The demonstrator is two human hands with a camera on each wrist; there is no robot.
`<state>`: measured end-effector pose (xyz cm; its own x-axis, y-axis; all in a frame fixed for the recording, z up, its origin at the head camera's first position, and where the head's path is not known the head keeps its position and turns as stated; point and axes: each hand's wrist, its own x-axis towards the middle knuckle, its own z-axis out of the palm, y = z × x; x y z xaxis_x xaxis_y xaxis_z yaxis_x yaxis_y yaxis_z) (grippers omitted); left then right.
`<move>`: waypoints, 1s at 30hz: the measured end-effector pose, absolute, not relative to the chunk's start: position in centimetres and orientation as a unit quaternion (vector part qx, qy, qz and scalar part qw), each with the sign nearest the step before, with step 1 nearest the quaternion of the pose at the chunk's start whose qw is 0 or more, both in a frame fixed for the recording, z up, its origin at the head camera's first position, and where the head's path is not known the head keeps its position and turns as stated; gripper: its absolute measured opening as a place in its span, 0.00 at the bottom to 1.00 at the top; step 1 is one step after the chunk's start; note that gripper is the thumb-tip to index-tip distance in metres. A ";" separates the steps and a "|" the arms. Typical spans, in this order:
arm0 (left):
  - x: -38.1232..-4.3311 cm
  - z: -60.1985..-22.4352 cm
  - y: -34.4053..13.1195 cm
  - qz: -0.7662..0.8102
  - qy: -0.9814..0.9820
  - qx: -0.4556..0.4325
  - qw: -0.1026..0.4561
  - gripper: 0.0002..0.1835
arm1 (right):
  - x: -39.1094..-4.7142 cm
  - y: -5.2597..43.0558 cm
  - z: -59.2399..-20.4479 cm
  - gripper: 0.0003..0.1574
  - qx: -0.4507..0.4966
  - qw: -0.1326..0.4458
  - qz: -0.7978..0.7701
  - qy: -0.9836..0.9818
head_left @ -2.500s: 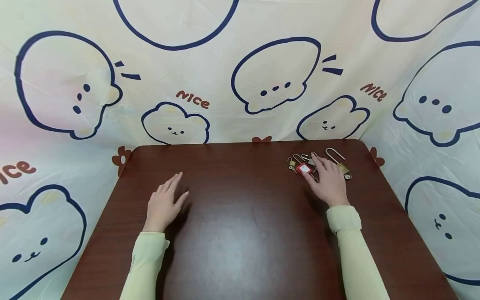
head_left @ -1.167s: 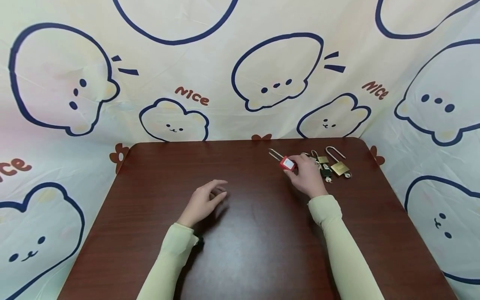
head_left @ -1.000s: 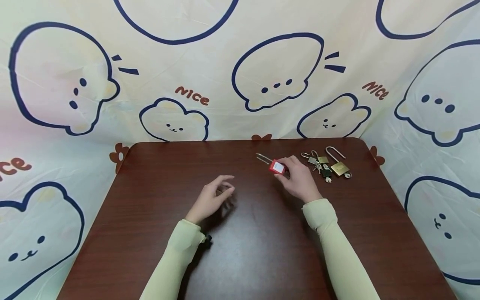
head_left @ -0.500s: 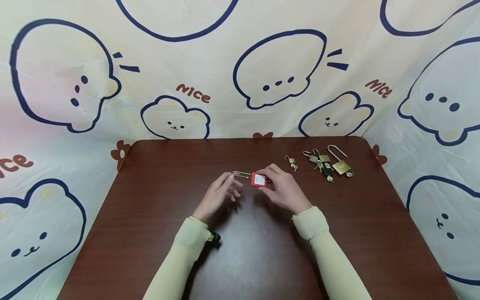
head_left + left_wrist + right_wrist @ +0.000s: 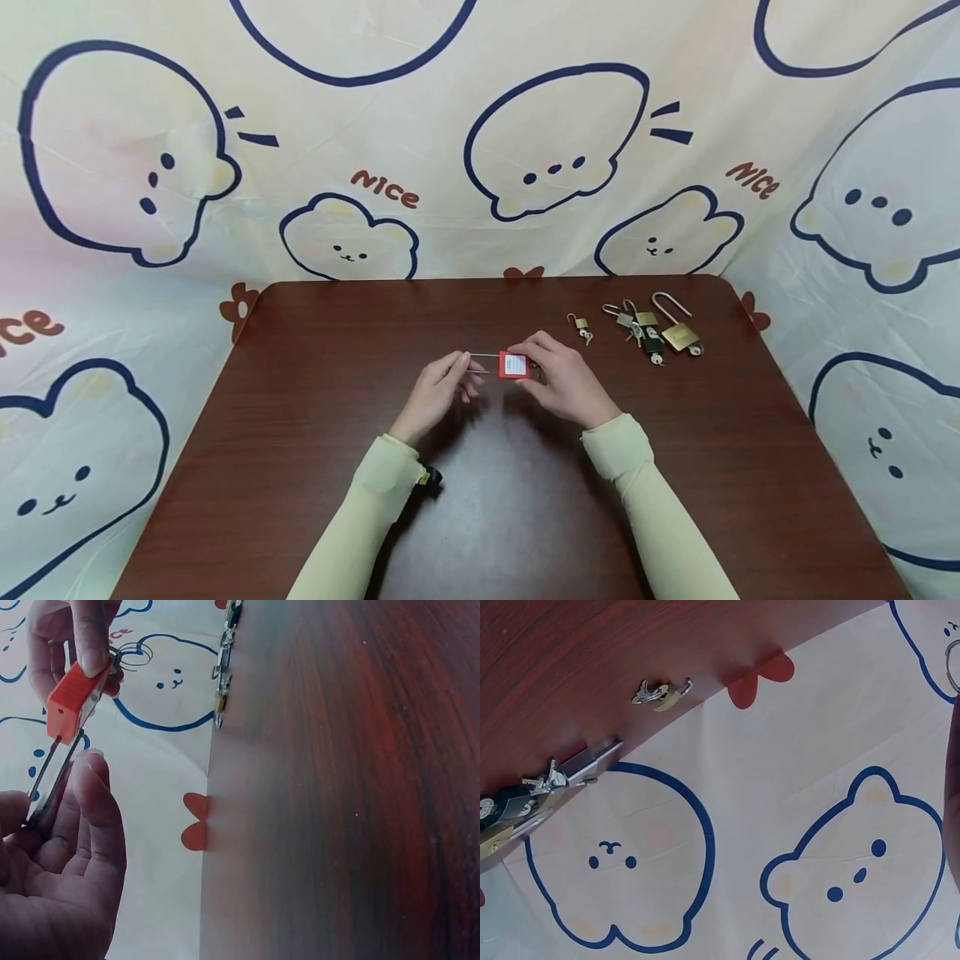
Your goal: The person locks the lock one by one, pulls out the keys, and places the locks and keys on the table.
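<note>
A red padlock (image 5: 514, 365) with a white label is held above the middle of the table, its long metal shackle pointing left. My right hand (image 5: 566, 383) grips the red body at its right end. The fingers of my left hand (image 5: 431, 396) pinch the far bend of the shackle. Seen from the left wrist, the left hand (image 5: 67, 877) has the shackle between thumb and fingers, and a key ring (image 5: 136, 657) hangs out behind the red body (image 5: 71, 701). Only a dark sliver of the right hand (image 5: 952, 802) shows in the right wrist view.
A small brass padlock (image 5: 582, 323) with keys lies behind the right hand. Farther right are a silver padlock (image 5: 624, 320), a black one (image 5: 654, 342) and a large brass padlock (image 5: 680, 336), all with shackles out. A printed curtain (image 5: 450, 167) borders the brown table (image 5: 337, 333).
My right hand has taken the red padlock from the group and carried it left. My left hand has come in and pinched the shackle. The padlock now lies more level.
</note>
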<state>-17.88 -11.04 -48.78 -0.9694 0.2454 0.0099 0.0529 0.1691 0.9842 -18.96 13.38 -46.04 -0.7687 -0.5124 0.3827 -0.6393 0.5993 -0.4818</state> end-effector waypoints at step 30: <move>-17.5 -48.9 -10.1 0.632 0.760 0.095 0.119 0.25 | -18.9 13.3 -46.1 0.31 0.331 0.085 0.324 -0.882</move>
